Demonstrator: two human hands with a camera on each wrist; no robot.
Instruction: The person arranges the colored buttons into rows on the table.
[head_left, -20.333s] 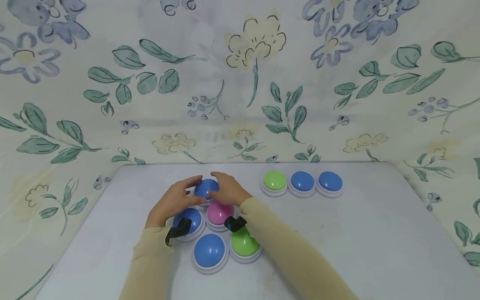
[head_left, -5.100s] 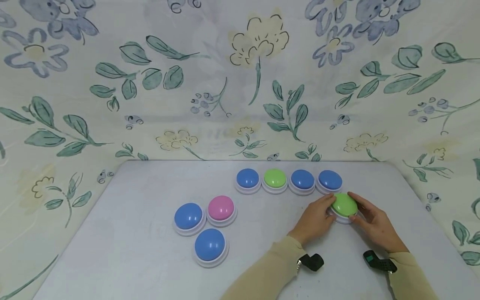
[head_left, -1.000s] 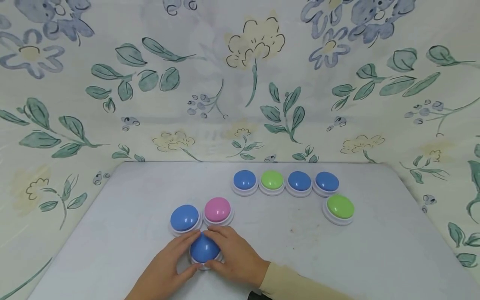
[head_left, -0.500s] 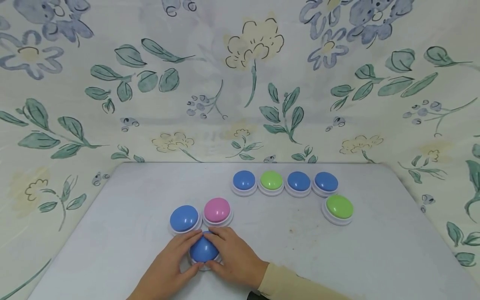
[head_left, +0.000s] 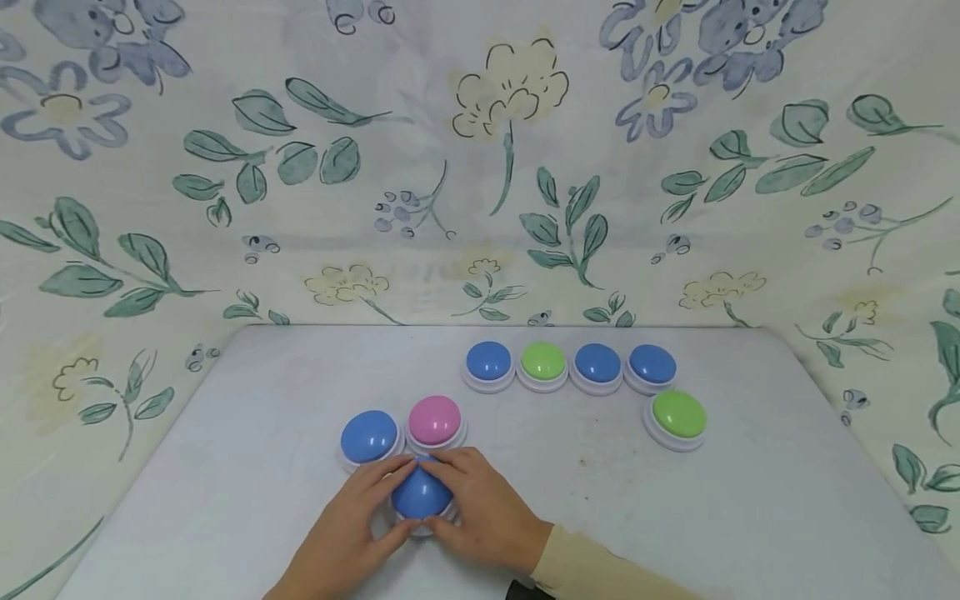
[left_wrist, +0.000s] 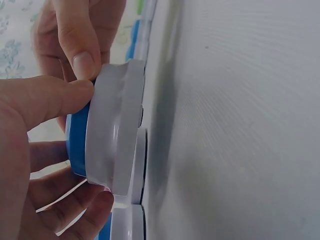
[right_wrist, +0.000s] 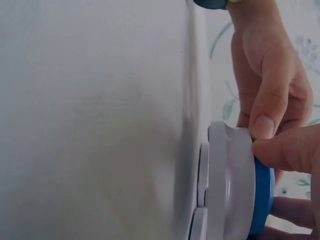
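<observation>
A blue dome push button (head_left: 422,493) with a white round base is gripped from both sides, at the front left of the table. My left hand (head_left: 348,529) holds its left side with thumb and fingers, and my right hand (head_left: 487,517) holds the right side the same way. Both thumbs meet at its near rim. In the left wrist view, the white base (left_wrist: 112,130) stands off the tabletop, with a shadow beneath. Just behind it are a pink button (head_left: 435,420) and another blue button (head_left: 369,437), side by side.
Along the back of the white table (head_left: 750,517) runs a row: a blue button (head_left: 488,362), a green button (head_left: 543,361), a blue button (head_left: 597,363) and another blue button (head_left: 652,364). A second green button (head_left: 679,413) sits before its right end. Floral cloth (head_left: 420,167) hangs behind.
Earlier, a blue button went from the left group to the row's left end, and a green one to its right end. Now both hands have raised the front blue button and shifted it slightly right.
</observation>
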